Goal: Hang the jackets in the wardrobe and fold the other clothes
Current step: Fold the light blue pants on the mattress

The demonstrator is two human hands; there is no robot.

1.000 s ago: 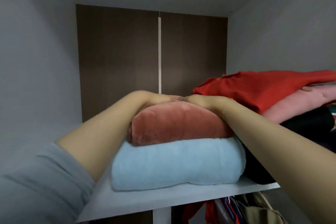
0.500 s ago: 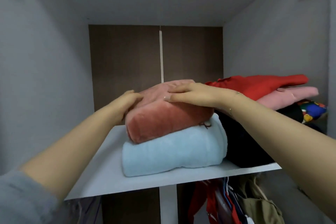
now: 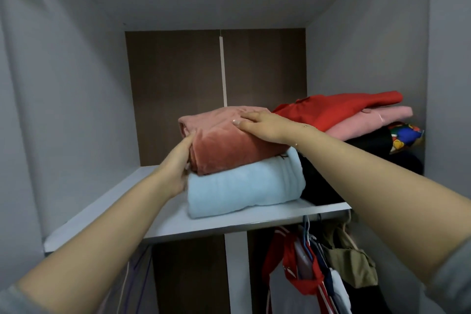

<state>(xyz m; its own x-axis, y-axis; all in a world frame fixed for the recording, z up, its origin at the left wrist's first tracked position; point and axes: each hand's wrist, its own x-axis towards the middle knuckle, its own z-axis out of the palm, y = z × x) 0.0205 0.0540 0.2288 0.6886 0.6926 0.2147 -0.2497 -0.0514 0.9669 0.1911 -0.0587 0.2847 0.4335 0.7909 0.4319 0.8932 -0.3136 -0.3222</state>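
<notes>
Both hands are engaged on the folded rust-pink garment (image 3: 229, 140), which lies on top of the folded light-blue garment (image 3: 244, 183) on the upper wardrobe shelf (image 3: 107, 214). Left hand (image 3: 178, 168): fingers extended and pressed flat against the left end of the rust-pink garment, fingertips at the seam between the two folded items; nothing is pinched. Right hand (image 3: 262, 126): palm down, fingers spread across the top surface near its rear right corner, pressing lightly. To the right of this stack, touching it, sits a second pile: a red garment (image 3: 339, 107) over a pale pink garment (image 3: 367, 121), with dark clothing (image 3: 356, 160) beneath and a multicoloured item (image 3: 405, 136) at the far right. Hung clothes on hangers (image 3: 313, 252) are visible below the shelf. The step in hand appears to be squaring the top garment on the stack. Recommended procedure: hold the right palm flat to stop the upper layers from sliding, and use the left hand as a straight stop to push the left edge flush with the blue garment beneath (the top item currently sits skewed, with its near left corner overhanging slightly). Apply pressure evenly; plush fabric is likely to creep if pushed from one corner only. Avoid shoving the stack rightward into the adjacent pile.
</notes>
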